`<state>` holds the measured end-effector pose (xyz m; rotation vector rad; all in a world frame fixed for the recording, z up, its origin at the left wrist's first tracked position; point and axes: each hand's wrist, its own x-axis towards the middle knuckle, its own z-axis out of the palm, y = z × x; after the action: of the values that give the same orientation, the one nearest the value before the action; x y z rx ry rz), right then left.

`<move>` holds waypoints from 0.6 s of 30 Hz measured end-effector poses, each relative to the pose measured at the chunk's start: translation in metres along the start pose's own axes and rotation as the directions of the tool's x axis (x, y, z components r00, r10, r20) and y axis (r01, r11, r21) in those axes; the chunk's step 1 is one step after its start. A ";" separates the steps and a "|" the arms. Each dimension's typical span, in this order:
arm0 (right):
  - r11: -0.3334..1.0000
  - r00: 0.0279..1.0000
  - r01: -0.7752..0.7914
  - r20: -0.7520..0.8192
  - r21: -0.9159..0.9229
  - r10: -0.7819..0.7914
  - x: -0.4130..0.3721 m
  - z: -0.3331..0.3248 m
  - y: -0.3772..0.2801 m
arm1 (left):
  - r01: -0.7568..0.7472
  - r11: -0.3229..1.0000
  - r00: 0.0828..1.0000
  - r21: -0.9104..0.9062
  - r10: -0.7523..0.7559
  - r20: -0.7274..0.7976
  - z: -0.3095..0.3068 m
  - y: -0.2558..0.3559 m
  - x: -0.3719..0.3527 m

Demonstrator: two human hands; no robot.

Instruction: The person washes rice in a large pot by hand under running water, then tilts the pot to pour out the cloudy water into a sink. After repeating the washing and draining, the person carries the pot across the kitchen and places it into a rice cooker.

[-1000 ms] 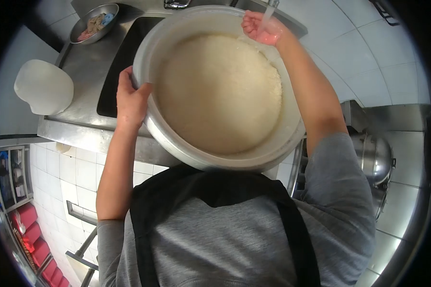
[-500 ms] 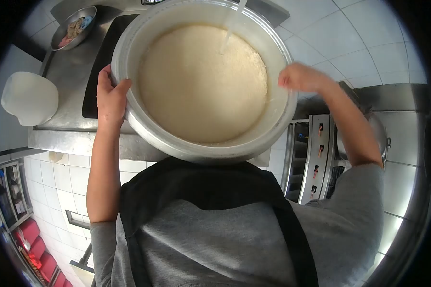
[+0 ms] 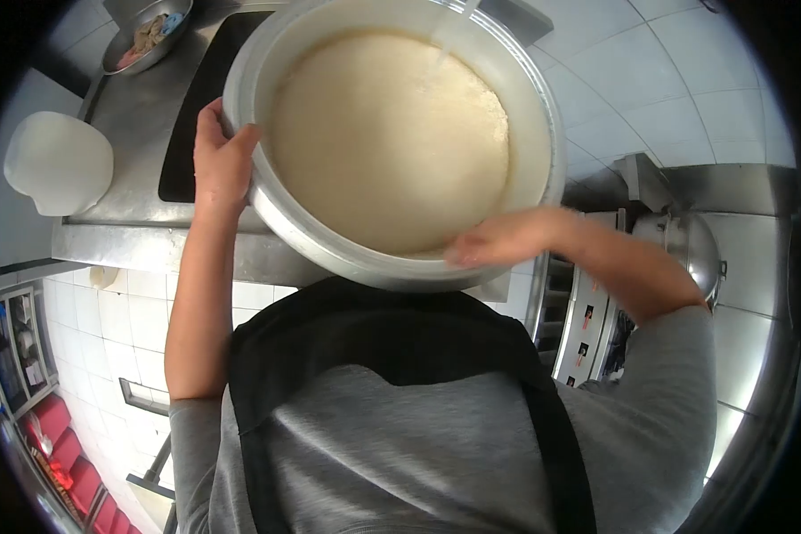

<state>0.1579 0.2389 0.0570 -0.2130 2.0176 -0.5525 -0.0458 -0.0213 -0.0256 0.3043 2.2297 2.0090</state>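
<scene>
A large, round metal pot [image 3: 329, 247] is tilted slightly at the sink, full of cloudy, cream-coloured water with pale grains, which look like rice [image 3: 500, 125], showing along the right side. From above, a thin stream of water [image 3: 454, 31] runs into it. My left hand [image 3: 222, 165] grips the pot's left rim, thumb on top and fingers round the outside. Over the front right rim is my right hand [image 3: 503, 240], its blurred fingertips by the inner wall at the water's edge. Motion smears these fingers, and I see no tool in them.
On the steel counter [image 3: 133, 209] at left stands a white plastic container [image 3: 58, 165]. A metal bowl [image 3: 120, 55] of cloths sits at the back left. The black sink edge [image 3: 182, 151] lies beside the pot. At right are a stove's control panel [image 3: 586, 329] and a domed metal lid [image 3: 690, 245].
My right hand has swept from the pot's right rim toward me and left, to the front rim. The pot and my left hand have shifted slightly right and up in view.
</scene>
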 end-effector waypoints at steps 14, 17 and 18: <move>0.844 -0.137 0.290 -0.854 0.451 0.503 0.189 -0.162 0.115 | 0.050 0.999 0.998 -0.002 -0.050 -0.033 0.005 0.019 -0.010; 0.872 -0.028 -0.312 -0.921 0.376 0.387 0.183 -0.158 0.125 | 0.053 0.999 0.998 0.002 -0.053 -0.024 0.004 0.019 -0.010; 0.893 0.040 -0.340 -0.944 0.296 0.329 0.189 -0.158 0.123 | 0.061 0.998 0.998 0.004 -0.060 -0.016 0.004 0.019 -0.010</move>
<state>-0.0620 0.3233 -0.0858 0.9507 3.2545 -0.3548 -0.0342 -0.0174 -0.0072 0.2192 2.2257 1.9826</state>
